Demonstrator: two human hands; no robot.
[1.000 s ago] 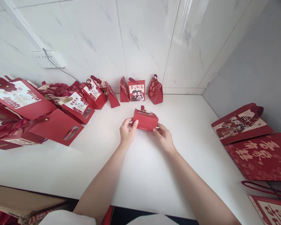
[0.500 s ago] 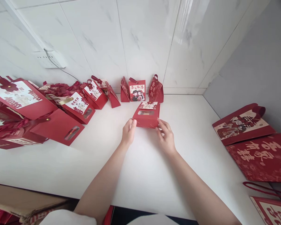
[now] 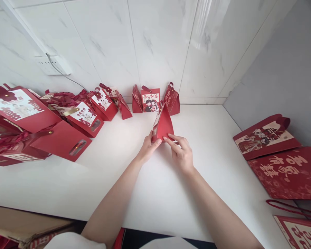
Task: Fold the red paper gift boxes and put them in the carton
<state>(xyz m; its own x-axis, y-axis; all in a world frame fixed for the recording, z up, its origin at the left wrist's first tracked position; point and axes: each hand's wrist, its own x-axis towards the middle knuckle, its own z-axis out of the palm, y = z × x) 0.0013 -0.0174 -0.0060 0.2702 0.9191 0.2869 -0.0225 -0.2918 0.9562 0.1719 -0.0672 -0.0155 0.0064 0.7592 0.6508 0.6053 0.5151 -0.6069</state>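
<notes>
A small red gift box [image 3: 162, 125] stands on the white counter [image 3: 155, 193] near its middle, turned so its triangular red side faces me. My left hand [image 3: 148, 148] grips its lower left corner with thumb and fingers. My right hand [image 3: 180, 152] touches its bottom edge from the right, index finger stretched along the base. Both hands are on the box.
Several similar small red boxes [image 3: 150, 100] stand along the tiled back wall. Larger red gift bags [image 3: 54, 138] are piled at the left. Flat red bags [image 3: 266, 136] lie at the right against the grey wall. A cardboard box [image 3: 23, 224] sits at the lower left.
The small box has been turned from showing its windowed top to standing with its triangular side toward me. Both hands shifted closer together at its base.
</notes>
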